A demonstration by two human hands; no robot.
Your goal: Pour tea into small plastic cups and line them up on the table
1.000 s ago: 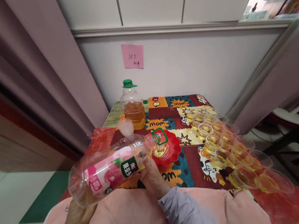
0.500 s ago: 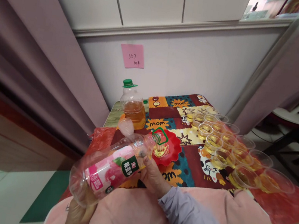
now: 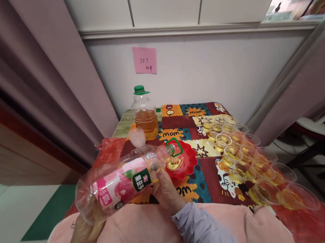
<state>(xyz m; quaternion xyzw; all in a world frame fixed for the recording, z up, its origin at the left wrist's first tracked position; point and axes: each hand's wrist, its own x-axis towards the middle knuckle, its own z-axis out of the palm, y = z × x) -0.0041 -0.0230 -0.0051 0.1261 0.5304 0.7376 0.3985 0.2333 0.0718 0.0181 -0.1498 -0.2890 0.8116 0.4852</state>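
A clear, nearly empty plastic bottle (image 3: 118,182) with a pink fruit label lies tilted in front of me, its base low on the left. Its open, green-ringed mouth points up and right, over a red dish (image 3: 186,160). My left hand (image 3: 85,232) grips the base from below. My right hand (image 3: 166,191), in a lilac sleeve, holds the bottle just past the label, thumb pressed on it. A little liquid shows near the neck.
A colourful cloth covers the table (image 3: 203,177). Several clear cups (image 3: 245,159) of amber liquid stand in rows on the right. A green-capped bottle (image 3: 145,114), part full, stands at the back left, with a small clear cup (image 3: 137,137) before it. A pink note (image 3: 144,60) hangs on the wall.
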